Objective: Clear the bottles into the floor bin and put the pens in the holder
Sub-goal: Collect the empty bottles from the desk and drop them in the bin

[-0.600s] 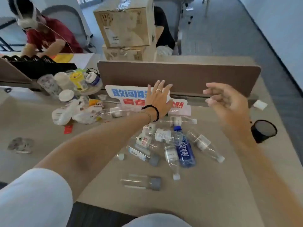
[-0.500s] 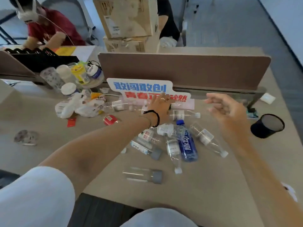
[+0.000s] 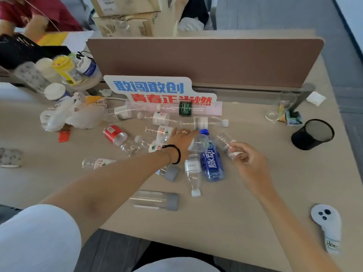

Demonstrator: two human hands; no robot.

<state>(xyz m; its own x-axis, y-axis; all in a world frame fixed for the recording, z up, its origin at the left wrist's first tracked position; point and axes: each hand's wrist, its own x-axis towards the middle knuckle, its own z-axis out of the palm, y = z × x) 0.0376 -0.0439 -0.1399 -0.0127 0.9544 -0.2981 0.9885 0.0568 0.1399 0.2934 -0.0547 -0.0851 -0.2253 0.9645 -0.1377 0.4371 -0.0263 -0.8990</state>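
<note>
Reaching into the pile, our left hand [image 3: 181,141] lies spread over a clear bottle [image 3: 199,142] and our right hand [image 3: 248,160] curls on another. Bottles [image 3: 155,200] litter the desk [image 3: 245,213]; the mesh holder [image 3: 312,134] at three o'clock looks empty. Nothing seems cleared.

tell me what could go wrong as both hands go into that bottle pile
The bottles lie loose and overlapping, so the left hand on a clear bottle could roll the blue bottle beside it. The right hand closing on another clear bottle might knock neighbours toward the mesh pen holder.
</note>
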